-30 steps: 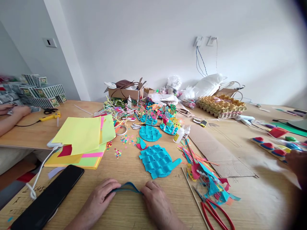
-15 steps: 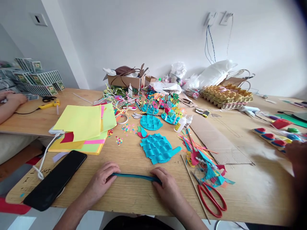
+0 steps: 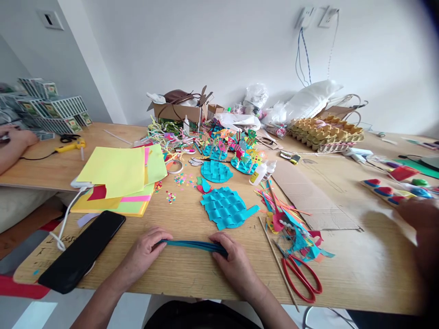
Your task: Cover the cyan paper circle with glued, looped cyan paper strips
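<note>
Both my hands rest on the wooden table [image 3: 360,269] near its front edge. My left hand [image 3: 146,252] pinches one end of a narrow bundle of blue paper strips [image 3: 192,245]. My right hand [image 3: 233,260] pinches the other end, and the strips lie stretched flat between them. Just beyond lies a blue woven paper fish shape [image 3: 226,208].
A black phone [image 3: 82,257] with a white cable lies left. Stacked coloured paper [image 3: 118,180] sits behind it. Red scissors [image 3: 302,278], a wooden stick and paper scraps [image 3: 291,224] lie right. Cardboard [image 3: 308,196], glue bottles [image 3: 259,173] and craft clutter are farther back. Other people's hands show at far left [image 3: 15,139] and far right [image 3: 420,219].
The blue strips were bowed up between my hands a second ago; now they are pulled out straight and flat, with my hands farther apart. The view has tilted down.
</note>
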A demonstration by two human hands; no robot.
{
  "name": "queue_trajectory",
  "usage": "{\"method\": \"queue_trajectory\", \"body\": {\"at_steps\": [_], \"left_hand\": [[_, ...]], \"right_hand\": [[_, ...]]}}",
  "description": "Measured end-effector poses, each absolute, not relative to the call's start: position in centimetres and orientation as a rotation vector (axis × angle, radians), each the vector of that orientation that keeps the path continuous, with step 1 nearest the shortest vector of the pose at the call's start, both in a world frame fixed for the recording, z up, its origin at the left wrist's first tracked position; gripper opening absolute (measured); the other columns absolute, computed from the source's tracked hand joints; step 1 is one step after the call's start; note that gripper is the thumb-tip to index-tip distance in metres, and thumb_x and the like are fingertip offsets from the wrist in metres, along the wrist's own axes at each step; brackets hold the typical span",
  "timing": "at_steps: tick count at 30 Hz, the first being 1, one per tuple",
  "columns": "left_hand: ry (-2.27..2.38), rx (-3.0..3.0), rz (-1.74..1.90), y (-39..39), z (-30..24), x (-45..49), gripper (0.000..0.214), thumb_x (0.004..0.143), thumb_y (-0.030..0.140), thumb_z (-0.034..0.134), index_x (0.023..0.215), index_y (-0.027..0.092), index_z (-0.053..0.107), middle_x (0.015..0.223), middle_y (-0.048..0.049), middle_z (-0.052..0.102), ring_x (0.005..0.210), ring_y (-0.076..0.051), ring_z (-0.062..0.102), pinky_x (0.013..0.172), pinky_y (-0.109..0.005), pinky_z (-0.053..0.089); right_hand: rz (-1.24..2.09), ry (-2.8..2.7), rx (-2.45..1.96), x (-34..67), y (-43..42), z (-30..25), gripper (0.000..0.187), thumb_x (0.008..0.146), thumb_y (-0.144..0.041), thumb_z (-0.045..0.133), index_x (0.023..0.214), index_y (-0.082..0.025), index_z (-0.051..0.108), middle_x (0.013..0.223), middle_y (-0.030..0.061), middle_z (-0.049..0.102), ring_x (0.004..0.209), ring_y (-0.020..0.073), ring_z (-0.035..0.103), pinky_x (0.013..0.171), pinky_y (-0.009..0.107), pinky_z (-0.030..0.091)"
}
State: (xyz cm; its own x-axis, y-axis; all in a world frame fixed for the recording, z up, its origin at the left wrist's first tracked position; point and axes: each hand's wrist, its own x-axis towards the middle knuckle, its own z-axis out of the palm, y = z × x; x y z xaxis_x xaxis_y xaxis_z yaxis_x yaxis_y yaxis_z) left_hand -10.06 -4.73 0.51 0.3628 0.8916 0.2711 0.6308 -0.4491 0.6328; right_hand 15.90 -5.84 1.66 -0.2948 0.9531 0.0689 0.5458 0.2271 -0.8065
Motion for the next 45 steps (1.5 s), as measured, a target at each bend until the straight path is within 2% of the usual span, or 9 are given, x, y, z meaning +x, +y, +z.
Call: {"method": "queue_trajectory", "body": {"at_steps": [3, 7, 12, 21, 27, 35, 45], "left_hand": [[1.318, 2.215, 0.848, -4.69, 0.37, -10.17, 0.019, 0.08, 0.016, 0.045, 0.083, 0.023, 0.063, 0.081, -0.0011, 0.065, 0.079, -0.015, 0.06, 0.071, -0.026, 0.049], [1.331, 2.24, 0.858, -4.66, -0.08, -10.15, 0.019, 0.08, 0.018, 0.046, 0.084, 0.023, 0.064, 0.081, -0.0016, 0.064, 0.08, -0.016, 0.059, 0.072, -0.027, 0.049], [1.317, 2.259, 0.858, -4.69, 0.27, -10.24, 0.02, 0.081, 0.018, 0.045, 0.083, 0.023, 0.064, 0.08, -0.0016, 0.064, 0.077, -0.015, 0.059, 0.07, -0.026, 0.049], [1.363, 2.284, 0.772, -4.86, 0.29, -10.47, 0.022, 0.081, 0.02, 0.046, 0.094, 0.024, 0.063, 0.088, -0.0025, 0.064, 0.086, -0.017, 0.058, 0.076, -0.029, 0.048], [1.39, 2.28, 0.804, -4.9, 0.14, -10.4, 0.017, 0.081, 0.019, 0.045, 0.079, 0.022, 0.061, 0.078, -0.0014, 0.062, 0.077, -0.016, 0.058, 0.07, -0.027, 0.048], [1.378, 2.314, 0.769, -4.99, -0.04, -10.85, 0.019, 0.081, 0.018, 0.046, 0.091, 0.023, 0.061, 0.087, -0.0023, 0.061, 0.085, -0.017, 0.056, 0.076, -0.029, 0.046], [1.371, 2.332, 0.792, -5.02, 0.36, -10.79, 0.015, 0.081, 0.015, 0.046, 0.081, 0.021, 0.06, 0.079, -0.0013, 0.061, 0.078, -0.016, 0.057, 0.071, -0.027, 0.046]], "right_hand": [[0.841, -2.007, -1.416, 16.52, -5.96, 1.31, 0.034, 0.07, -0.002, 0.049, 0.099, -0.019, 0.058, 0.102, 0.0053, 0.061, 0.096, 0.0169, 0.055, 0.086, 0.029, 0.043], [0.7, -2.15, -1.502, 16.59, -6.0, 1.13, 0.025, 0.077, -0.004, 0.048, 0.092, -0.019, 0.062, 0.091, 0.0047, 0.064, 0.089, 0.0172, 0.056, 0.08, 0.028, 0.043], [0.675, -2.196, -1.519, 16.29, -5.93, 1.54, 0.025, 0.079, -0.005, 0.047, 0.091, -0.019, 0.063, 0.09, 0.0045, 0.064, 0.087, 0.0165, 0.056, 0.078, 0.026, 0.043], [0.695, -2.225, -1.559, 16.47, -5.85, 1.42, 0.025, 0.078, -0.008, 0.05, 0.099, -0.019, 0.06, 0.099, 0.0052, 0.061, 0.093, 0.0169, 0.054, 0.083, 0.027, 0.041], [0.646, -2.281, -1.552, 16.25, -5.82, 1.34, 0.021, 0.082, -0.007, 0.046, 0.084, -0.018, 0.063, 0.087, 0.0046, 0.061, 0.085, 0.0165, 0.054, 0.077, 0.026, 0.041], [0.65, -2.311, -1.591, 16.26, -5.77, 1.63, 0.021, 0.08, -0.009, 0.05, 0.094, -0.018, 0.062, 0.095, 0.0055, 0.06, 0.092, 0.0181, 0.053, 0.082, 0.028, 0.04], [0.609, -2.363, -1.579, 16.05, -5.81, 1.6, 0.017, 0.081, -0.009, 0.048, 0.083, -0.018, 0.062, 0.089, 0.0046, 0.061, 0.088, 0.0173, 0.053, 0.079, 0.026, 0.04]]}}
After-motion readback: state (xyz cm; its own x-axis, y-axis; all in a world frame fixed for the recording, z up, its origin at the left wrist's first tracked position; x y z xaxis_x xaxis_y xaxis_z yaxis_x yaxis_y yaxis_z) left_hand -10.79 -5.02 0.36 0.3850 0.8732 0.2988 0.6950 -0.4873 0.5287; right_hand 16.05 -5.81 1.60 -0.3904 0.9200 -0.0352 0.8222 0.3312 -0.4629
